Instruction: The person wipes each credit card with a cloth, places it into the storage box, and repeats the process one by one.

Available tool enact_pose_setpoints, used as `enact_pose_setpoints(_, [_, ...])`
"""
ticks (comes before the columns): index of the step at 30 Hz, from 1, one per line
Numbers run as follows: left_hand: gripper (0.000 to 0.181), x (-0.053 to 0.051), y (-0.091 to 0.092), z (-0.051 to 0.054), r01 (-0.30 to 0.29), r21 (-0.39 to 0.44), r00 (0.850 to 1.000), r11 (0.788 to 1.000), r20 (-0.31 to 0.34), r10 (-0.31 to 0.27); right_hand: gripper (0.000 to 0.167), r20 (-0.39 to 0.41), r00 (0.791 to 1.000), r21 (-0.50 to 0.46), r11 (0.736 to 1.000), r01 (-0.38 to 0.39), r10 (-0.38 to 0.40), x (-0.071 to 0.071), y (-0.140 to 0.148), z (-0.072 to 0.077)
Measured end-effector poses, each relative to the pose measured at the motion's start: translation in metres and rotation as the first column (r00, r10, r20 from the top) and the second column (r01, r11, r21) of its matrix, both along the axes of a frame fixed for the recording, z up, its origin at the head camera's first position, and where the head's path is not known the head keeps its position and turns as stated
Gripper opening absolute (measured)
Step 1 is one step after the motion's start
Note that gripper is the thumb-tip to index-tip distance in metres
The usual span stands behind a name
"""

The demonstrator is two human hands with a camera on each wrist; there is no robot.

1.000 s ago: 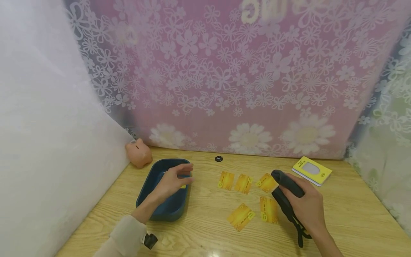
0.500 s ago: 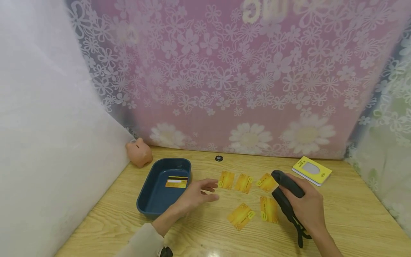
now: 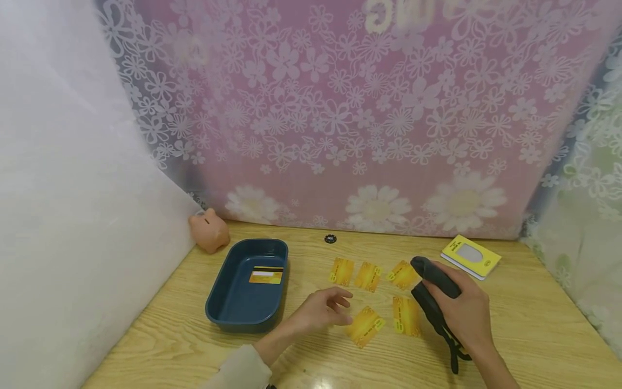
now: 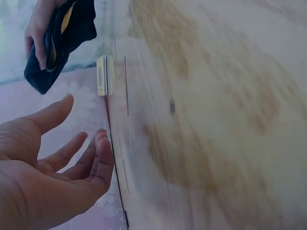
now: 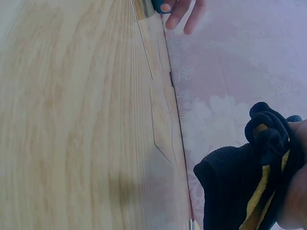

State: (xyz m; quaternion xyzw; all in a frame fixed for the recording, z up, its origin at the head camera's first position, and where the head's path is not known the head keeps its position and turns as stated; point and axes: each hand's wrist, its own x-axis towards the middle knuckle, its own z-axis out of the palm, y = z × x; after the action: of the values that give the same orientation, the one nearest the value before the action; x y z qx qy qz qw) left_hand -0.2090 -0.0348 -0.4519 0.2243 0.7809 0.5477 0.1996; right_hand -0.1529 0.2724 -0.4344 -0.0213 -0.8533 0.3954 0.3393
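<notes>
My left hand [image 3: 320,312] hovers over the table with its fingers relaxed and holding nothing. Its fingertips are beside an orange-yellow bank card [image 3: 365,327]; whether they touch it I cannot tell. The right hand [image 3: 470,308] grips a black drawstring pouch [image 3: 436,276], also seen in the right wrist view as dark cloth [image 5: 230,179] with yellow strips. More of these cards lie around: a left one [image 3: 342,272], a middle one [image 3: 369,277], one partly behind the pouch [image 3: 402,274] and one below it [image 3: 405,316]. Another card [image 3: 265,275] lies stripe side up in the blue tray [image 3: 228,322].
A pink piggy bank [image 3: 210,232] stands behind the tray at the left wall. One black poker chip [image 3: 330,239] lies near the back curtain. At the back right is a yellow booklet [image 3: 471,256]. Light wood table [image 3: 184,346] surrounds the cards and tray.
My left hand has moved out from over the tray, rightward and toward me, to the nearest card. The card in the tray has come into sight. My right hand and pouch stay put.
</notes>
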Motion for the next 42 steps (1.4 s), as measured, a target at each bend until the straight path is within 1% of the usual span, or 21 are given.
enact_pose_setpoints(7, [0.049,0.001,0.014,-0.008,0.027,-0.015,0.999,1.0,0.025,-0.027,0.045,0.001,1.0,-0.016,1.0,-0.003,0.003,0.001,0.002,0.002])
enact_pose_setpoints(11, [0.051,0.0,0.021,-0.012,0.018,-0.065,1.0,0.998,0.018,-0.017,0.045,0.007,1.0,-0.026,1.0,-0.005,0.006,0.002,0.003,0.004])
enact_pose_setpoints(15, [0.059,0.002,0.026,-0.015,0.017,-0.14,0.998,0.99,-0.055,-0.024,0.046,0.01,1.0,-0.02,1.0,-0.009,0.009,0.003,0.003,0.006])
enact_pose_setpoints(19, [0.065,0.003,0.03,-0.016,0.023,-0.194,0.987,0.981,-0.151,-0.053,0.046,0.02,1.0,-0.019,1.0,-0.011,0.012,0.005,0.003,0.008])
enact_pose_setpoints(22, [0.067,0.001,0.03,-0.017,0.021,-0.214,0.98,0.977,-0.187,-0.062,0.047,0.03,1.0,-0.025,1.0,-0.004,0.005,0.006,0.003,0.009])
enact_pose_setpoints(25, [0.065,-0.002,0.03,-0.019,0.002,-0.201,0.98,0.979,-0.193,-0.042,0.048,0.036,0.999,-0.027,1.0,0.002,-0.001,0.007,0.004,0.01])
enact_pose_setpoints(29, [0.059,-0.006,0.027,-0.022,-0.039,-0.156,0.986,0.987,-0.169,0.012,0.048,0.04,0.999,-0.034,0.999,0.004,-0.003,0.008,0.005,0.011])
enact_pose_setpoints(30, [0.057,-0.006,0.026,-0.023,-0.045,-0.155,0.985,0.987,-0.169,0.018,0.048,0.04,0.999,-0.034,0.999,0.004,-0.003,0.008,0.005,0.011])
enact_pose_setpoints(32, [0.058,-0.006,0.025,-0.022,-0.059,-0.19,0.982,0.98,-0.189,0.023,0.047,0.034,0.999,-0.034,0.999,0.0,0.001,0.009,0.004,0.011])
enact_pose_setpoints(34, [0.066,-0.004,0.025,-0.021,-0.063,-0.244,0.976,0.968,-0.22,0.008,0.047,0.025,1.0,-0.032,0.999,-0.005,0.006,0.009,0.004,0.011])
enact_pose_setpoints(37, [0.078,0.0,0.025,-0.02,-0.073,-0.333,0.963,0.94,-0.27,-0.021,0.047,0.016,1.0,-0.031,0.999,-0.01,0.011,0.009,0.004,0.012])
enact_pose_setpoints(39, [0.081,0.001,0.026,-0.02,-0.075,-0.35,0.957,0.934,-0.288,-0.031,0.047,0.018,1.0,-0.034,0.999,-0.012,0.012,0.009,0.003,0.012])
enact_pose_setpoints(42, [0.077,0.002,0.026,-0.018,-0.081,-0.34,0.957,0.937,-0.291,-0.023,0.047,0.025,1.0,-0.04,0.999,-0.008,0.009,0.009,0.002,0.012])
